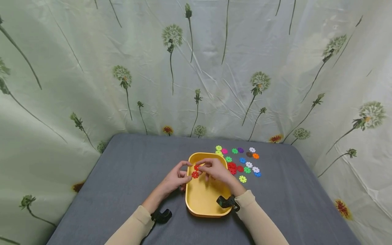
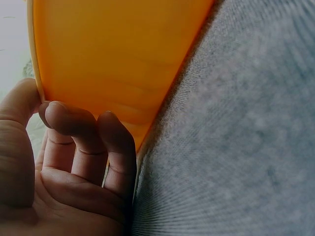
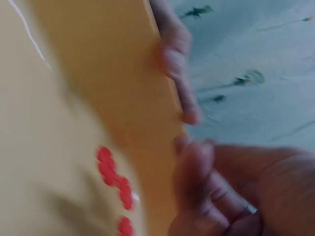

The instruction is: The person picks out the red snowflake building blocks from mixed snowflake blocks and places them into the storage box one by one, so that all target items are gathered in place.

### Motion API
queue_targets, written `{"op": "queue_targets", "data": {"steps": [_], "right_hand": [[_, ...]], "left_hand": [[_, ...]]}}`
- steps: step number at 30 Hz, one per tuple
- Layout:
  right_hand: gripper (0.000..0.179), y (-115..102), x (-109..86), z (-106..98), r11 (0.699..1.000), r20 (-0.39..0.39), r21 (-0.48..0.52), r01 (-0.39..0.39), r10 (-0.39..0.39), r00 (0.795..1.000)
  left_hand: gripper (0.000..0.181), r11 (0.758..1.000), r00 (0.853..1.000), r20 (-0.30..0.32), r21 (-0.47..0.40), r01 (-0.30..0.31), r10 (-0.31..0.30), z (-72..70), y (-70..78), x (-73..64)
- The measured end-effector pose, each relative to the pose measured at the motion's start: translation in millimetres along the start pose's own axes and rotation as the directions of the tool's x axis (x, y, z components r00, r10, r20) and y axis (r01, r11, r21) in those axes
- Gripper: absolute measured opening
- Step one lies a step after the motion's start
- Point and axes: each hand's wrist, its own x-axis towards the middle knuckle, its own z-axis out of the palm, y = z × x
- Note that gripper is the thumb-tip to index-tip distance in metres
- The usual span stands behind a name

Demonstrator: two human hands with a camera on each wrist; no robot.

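Observation:
A yellow plastic bin (image 1: 203,200) stands on the grey cloth, with red flower-shaped discs (image 1: 195,175) lying inside near its left wall. My left hand (image 1: 175,177) grips the bin's left rim. In the left wrist view, that hand's curled fingers (image 2: 115,152) lie against the outer wall and the thumb reaches the rim. Over the bin's far half hangs my right hand (image 1: 214,169), fingers bent, its tips close to a red disc. The right wrist view shows this hand (image 3: 236,189) blurred near the wall; anything between its fingertips is hidden.
Right of the bin lie several loose flower-shaped discs in many colours, among them a red cluster (image 1: 232,168), a lime disc (image 1: 243,179) and an orange one (image 1: 255,156). A dandelion-print curtain (image 1: 208,75) hangs behind the grey surface (image 1: 137,163).

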Motion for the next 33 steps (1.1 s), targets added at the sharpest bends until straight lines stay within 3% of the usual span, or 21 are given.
{"op": "queue_targets", "data": {"steps": [8,13,18,27,33], "right_hand": [[0.043,-2,-31.1,-42,0.988,-0.188,0.139,0.075,-0.048,0.981],[0.045,12,-51.0,-72,0.984,-0.310,0.152,0.090,-0.039,0.950],[0.046,29,-58.9,-95,0.987,-0.393,0.141,0.074,-0.012,0.919],[0.050,67,-48.3,-98,0.984,-0.434,0.167,-0.060,0.128,0.892],[0.056,85,-33.7,-89,0.979,-0.430,0.110,-0.171,0.202,0.880]], "left_hand": [[0.056,1.000,1.000,-0.006,0.004,-0.004,0.004,-0.5,1.1,-0.4],[0.056,1.000,1.000,0.000,0.011,-0.004,0.004,-0.4,1.7,-2.0],[0.056,1.000,1.000,-0.004,0.015,0.001,-0.001,-0.8,1.2,-1.8],[0.056,1.000,1.000,0.001,0.015,0.006,-0.006,-0.5,1.2,-2.6],[0.057,1.000,1.000,-0.003,0.009,0.010,-0.010,0.8,1.1,-1.1]]}}
